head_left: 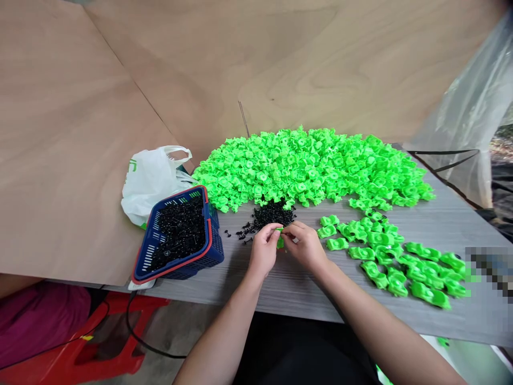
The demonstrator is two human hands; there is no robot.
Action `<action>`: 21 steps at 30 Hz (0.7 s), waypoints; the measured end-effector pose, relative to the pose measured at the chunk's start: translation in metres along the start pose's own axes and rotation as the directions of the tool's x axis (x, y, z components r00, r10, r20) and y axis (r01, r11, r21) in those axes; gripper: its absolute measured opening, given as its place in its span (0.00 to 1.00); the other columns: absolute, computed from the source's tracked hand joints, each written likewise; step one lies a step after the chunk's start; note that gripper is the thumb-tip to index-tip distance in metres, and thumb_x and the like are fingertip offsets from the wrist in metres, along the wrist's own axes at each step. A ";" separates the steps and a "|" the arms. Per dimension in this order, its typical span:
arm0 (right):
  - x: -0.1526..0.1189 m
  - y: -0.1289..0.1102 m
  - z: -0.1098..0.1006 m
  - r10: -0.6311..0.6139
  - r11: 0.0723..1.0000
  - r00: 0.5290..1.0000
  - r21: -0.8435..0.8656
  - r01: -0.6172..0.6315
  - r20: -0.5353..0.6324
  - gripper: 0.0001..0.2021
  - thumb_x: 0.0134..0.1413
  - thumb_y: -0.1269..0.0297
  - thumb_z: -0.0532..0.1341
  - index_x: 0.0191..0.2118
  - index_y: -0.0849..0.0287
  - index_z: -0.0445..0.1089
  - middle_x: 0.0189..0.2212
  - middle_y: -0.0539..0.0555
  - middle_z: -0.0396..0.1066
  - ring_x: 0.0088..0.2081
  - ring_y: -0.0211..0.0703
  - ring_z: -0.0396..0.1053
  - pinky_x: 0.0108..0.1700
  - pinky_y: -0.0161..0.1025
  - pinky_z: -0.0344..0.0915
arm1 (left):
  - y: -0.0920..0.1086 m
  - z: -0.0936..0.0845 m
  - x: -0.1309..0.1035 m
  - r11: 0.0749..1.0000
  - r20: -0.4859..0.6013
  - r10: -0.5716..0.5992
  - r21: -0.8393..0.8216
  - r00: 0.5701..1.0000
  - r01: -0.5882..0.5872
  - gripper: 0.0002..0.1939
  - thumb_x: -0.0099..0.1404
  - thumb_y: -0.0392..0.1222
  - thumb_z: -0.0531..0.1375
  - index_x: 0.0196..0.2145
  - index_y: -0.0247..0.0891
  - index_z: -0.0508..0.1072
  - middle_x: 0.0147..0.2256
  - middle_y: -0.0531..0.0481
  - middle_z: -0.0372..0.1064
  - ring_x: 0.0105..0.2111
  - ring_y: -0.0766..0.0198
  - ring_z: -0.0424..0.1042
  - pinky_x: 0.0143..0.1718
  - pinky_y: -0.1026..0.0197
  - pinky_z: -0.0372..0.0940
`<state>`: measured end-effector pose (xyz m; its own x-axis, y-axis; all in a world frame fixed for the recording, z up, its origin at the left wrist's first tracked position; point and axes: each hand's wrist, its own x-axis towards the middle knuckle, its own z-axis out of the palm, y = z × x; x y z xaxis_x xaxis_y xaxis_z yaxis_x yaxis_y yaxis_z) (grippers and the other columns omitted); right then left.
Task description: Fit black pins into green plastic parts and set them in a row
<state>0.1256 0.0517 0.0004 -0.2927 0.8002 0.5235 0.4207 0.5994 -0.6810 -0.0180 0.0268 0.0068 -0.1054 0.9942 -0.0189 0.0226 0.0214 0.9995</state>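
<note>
My left hand is closed around a small bright-green plastic car body, held just over the table's front half. Fingers of my right hand are pinched together against the same piece; whatever they grip is too small and covered to make out. Right behind my hands lies a heap of black wheel-and-axle pieces, some scattered to its left. Further back spreads a large mound of green car bodies. To the right of my hands are several separate green car bodies, some showing black wheels.
A blue basket with a red handle, full of black pieces, stands at the table's left edge. Behind it is a white plastic bag. A wooden panel backs the grey table. A red stool and another person's clothing appear lower left.
</note>
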 end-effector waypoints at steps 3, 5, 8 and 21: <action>-0.001 0.000 0.001 0.012 0.999 0.999 0.051 -0.011 -0.030 0.05 0.57 0.72 0.59 0.37 0.57 0.72 0.30 0.53 0.70 0.33 0.42 0.68 0.37 0.37 0.64 | -0.002 0.000 0.001 1.000 -0.039 0.026 0.012 0.999 -0.025 0.16 0.64 0.49 0.59 0.46 0.39 0.75 0.43 0.44 0.74 0.35 0.60 0.73 0.24 0.63 0.72; -0.002 0.001 0.003 0.060 0.992 0.996 0.116 -0.052 -0.072 0.06 0.55 0.71 0.61 0.39 0.57 0.72 0.31 0.52 0.71 0.33 0.42 0.69 0.37 0.37 0.65 | -0.002 0.000 0.002 0.999 -0.055 0.039 0.004 0.998 -0.039 0.16 0.64 0.49 0.59 0.46 0.39 0.75 0.42 0.44 0.74 0.34 0.60 0.73 0.23 0.63 0.72; -0.003 0.004 0.006 0.177 0.949 0.979 0.279 -0.144 -0.097 0.09 0.53 0.68 0.64 0.42 0.58 0.71 0.33 0.53 0.74 0.33 0.42 0.71 0.38 0.39 0.69 | -0.001 -0.001 0.002 0.998 -0.072 0.051 -0.016 0.996 -0.052 0.16 0.64 0.49 0.59 0.46 0.39 0.76 0.42 0.44 0.74 0.33 0.61 0.73 0.23 0.64 0.72; 0.000 0.013 0.006 0.278 0.797 0.959 0.547 -0.258 0.047 0.10 0.55 0.61 0.65 0.41 0.59 0.77 0.36 0.56 0.74 0.35 0.43 0.72 0.38 0.40 0.70 | -0.002 -0.001 0.002 0.998 -0.076 0.070 0.004 0.995 -0.070 0.16 0.64 0.49 0.60 0.45 0.38 0.77 0.41 0.43 0.75 0.33 0.60 0.74 0.23 0.64 0.72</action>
<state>0.1259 0.0597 -0.0115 -0.2038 0.9355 0.2887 -0.0589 0.2826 -0.9574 -0.0196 0.0281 0.0048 -0.1790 0.9824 0.0527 0.0339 -0.0474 0.9983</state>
